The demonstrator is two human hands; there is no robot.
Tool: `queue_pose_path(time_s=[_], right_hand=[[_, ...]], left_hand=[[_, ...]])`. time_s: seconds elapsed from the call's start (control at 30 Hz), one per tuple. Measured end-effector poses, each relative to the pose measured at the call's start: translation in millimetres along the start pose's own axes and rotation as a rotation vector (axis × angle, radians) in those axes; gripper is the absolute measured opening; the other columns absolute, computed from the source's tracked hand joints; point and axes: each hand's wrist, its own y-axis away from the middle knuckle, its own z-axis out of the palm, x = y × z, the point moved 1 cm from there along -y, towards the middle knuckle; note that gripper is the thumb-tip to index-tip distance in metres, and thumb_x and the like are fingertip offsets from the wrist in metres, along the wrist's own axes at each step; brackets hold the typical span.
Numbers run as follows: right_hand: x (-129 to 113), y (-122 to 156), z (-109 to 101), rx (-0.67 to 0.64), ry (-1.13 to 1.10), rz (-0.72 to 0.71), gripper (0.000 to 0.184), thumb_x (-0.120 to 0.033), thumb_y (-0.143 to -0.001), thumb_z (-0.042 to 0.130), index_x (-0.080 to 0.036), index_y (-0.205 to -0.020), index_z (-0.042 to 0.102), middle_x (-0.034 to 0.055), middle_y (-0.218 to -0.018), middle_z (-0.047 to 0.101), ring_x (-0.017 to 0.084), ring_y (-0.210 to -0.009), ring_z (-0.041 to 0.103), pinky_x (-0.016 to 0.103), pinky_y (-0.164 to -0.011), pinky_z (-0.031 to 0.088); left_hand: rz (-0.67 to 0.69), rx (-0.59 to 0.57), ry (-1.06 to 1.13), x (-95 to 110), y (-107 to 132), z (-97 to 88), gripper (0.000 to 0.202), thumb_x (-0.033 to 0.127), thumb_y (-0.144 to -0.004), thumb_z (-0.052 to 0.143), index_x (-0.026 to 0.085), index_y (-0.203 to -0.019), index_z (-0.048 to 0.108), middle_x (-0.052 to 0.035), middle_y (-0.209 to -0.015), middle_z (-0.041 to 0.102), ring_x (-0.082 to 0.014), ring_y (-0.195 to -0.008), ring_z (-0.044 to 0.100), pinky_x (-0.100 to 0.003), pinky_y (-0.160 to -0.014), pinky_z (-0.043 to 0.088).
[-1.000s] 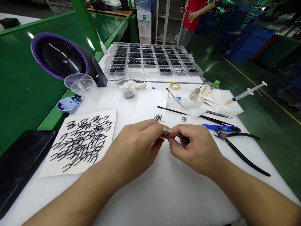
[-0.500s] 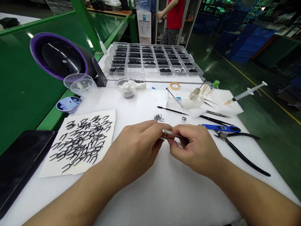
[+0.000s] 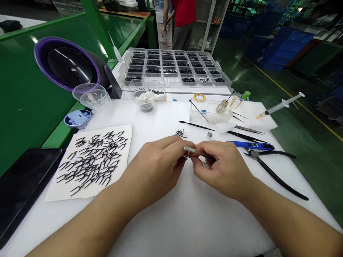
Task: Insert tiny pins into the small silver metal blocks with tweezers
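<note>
My right hand (image 3: 222,166) is closed around a slim, flat tool (image 3: 194,150), silver at its left end and dark toward my palm. Its exact kind does not show. My left hand (image 3: 160,164) meets it with fingers bent and pressed together. Something small and shiny (image 3: 187,156) shows at those fingertips, mostly hidden. Just beyond the hands lies a little pile of black bent pieces (image 3: 181,134). Left of my left hand, a white sheet (image 3: 128,134) carries rows of black forked pieces (image 3: 99,153). Tiny bits (image 3: 205,163) lie under my right fingers.
Black-handled cutting pliers (image 3: 253,154), a blue pen-like tool (image 3: 250,145) and a syringe (image 3: 284,104) are at right. A compartment tray (image 3: 164,79) of black parts stands behind. At left are a purple-rimmed fan (image 3: 96,67) and a dark tablet-like slab (image 3: 29,185).
My hands have barely moved; the tool's silver end has shifted slightly left. In the background, a person in red has moved left and bends toward the water dispenser.
</note>
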Motion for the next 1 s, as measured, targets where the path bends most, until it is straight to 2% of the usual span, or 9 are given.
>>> queue_pose_path(time_s=[0.23,0.33,0.47,0.53,0.6,0.67,0.77,0.87,1.0], right_hand=[[-0.2,0.5,-0.7,-0.021,0.010,0.033,0.012,-0.009,-0.075,0.061,-0.018,-0.066,0.063,-0.0060,-0.056,0.052,0.008,-0.051,0.042,0.024,-0.051,0.033],[-1.2,0.8,-3.2,0.002,-0.042,0.078,0.011,-0.011,-0.076,0.062,-0.018,-0.073,0.070,-0.0060,-0.055,0.053,0.007,-0.049,0.041,0.024,-0.050,0.033],[-0.1,1.0,-6.3,0.057,-0.207,0.216,0.011,-0.019,-0.081,0.064,-0.018,-0.080,0.074,-0.0058,-0.051,0.048,0.008,-0.047,0.037,0.024,-0.045,0.032],[0.7,1.0,-6.4,0.083,-0.317,0.257,0.010,-0.022,-0.083,0.065,-0.019,-0.082,0.074,-0.0024,-0.063,0.059,0.009,-0.051,0.041,0.024,-0.046,0.035],[0.6,0.7,-5.5,0.127,-0.411,0.260,0.008,-0.022,-0.084,0.066,-0.020,-0.081,0.074,0.0020,-0.084,0.069,0.010,-0.058,0.049,0.024,-0.048,0.039],[0.0,0.6,-3.6,0.174,-0.477,0.259,0.008,-0.022,-0.084,0.068,-0.020,-0.080,0.074,0.0046,-0.100,0.071,0.012,-0.066,0.056,0.024,-0.049,0.042],[-0.9,0.8,-0.2,0.218,-0.528,0.260,0.007,-0.023,-0.083,0.069,-0.021,-0.081,0.076,0.0056,-0.102,0.071,0.014,-0.074,0.061,0.024,-0.050,0.043],[-1.3,1.4,2.0,0.236,-0.542,0.251,0.007,-0.022,-0.083,0.069,-0.021,-0.080,0.076,0.0049,-0.100,0.071,0.015,-0.078,0.062,0.024,-0.052,0.044],[-1.7,2.6,2.0,0.255,-0.518,0.238,0.008,-0.024,-0.083,0.070,-0.022,-0.077,0.074,0.0020,-0.095,0.071,0.014,-0.079,0.060,0.024,-0.056,0.045]], left_hand=[[-0.029,0.013,-0.026,-6.1,-1.7,-0.2,0.029,0.002,-0.082,0.057,0.019,-0.104,0.066,-0.0012,-0.095,0.075,-0.0150,-0.081,0.069,-0.026,-0.069,0.052],[-0.117,0.029,-0.060,-14.2,-2.6,-3.3,0.026,0.005,-0.081,0.060,0.018,-0.103,0.066,-0.0012,-0.091,0.075,-0.0164,-0.078,0.070,-0.028,-0.069,0.053],[-0.234,-0.184,-0.043,-21.3,-0.8,-1.1,0.020,0.010,-0.082,0.059,0.020,-0.096,0.071,-0.0022,-0.088,0.075,-0.0210,-0.080,0.069,-0.034,-0.072,0.055],[-0.227,-0.256,-0.003,-17.7,-0.3,0.8,0.021,0.011,-0.083,0.058,0.020,-0.095,0.073,-0.0047,-0.101,0.075,-0.0242,-0.095,0.068,-0.040,-0.084,0.055],[-0.256,-0.197,0.058,-9.4,-1.7,0.3,0.021,0.014,-0.082,0.061,0.020,-0.098,0.073,-0.0062,-0.110,0.073,-0.0252,-0.102,0.065,-0.043,-0.091,0.054],[-0.363,-0.076,0.165,0.5,-4.6,-1.8,0.019,0.019,-0.082,0.064,0.021,-0.098,0.073,-0.0047,-0.101,0.073,-0.0211,-0.088,0.066,-0.037,-0.080,0.056],[-0.532,0.000,0.372,12.6,-8.8,-3.2,0.014,0.028,-0.086,0.062,0.021,-0.079,0.073,-0.0003,-0.073,0.070,-0.0150,-0.063,0.058,-0.027,-0.056,0.048],[-0.642,-0.001,0.485,16.6,-10.2,-1.4,0.018,0.034,-0.085,0.063,0.021,-0.077,0.074,-0.0001,-0.066,0.066,-0.0143,-0.059,0.053,-0.026,-0.052,0.042],[-0.761,-0.006,0.560,14.7,-8.7,1.3,0.022,0.041,-0.082,0.066,0.021,-0.075,0.073,-0.0004,-0.067,0.066,-0.0151,-0.063,0.053,-0.027,-0.056,0.040]])
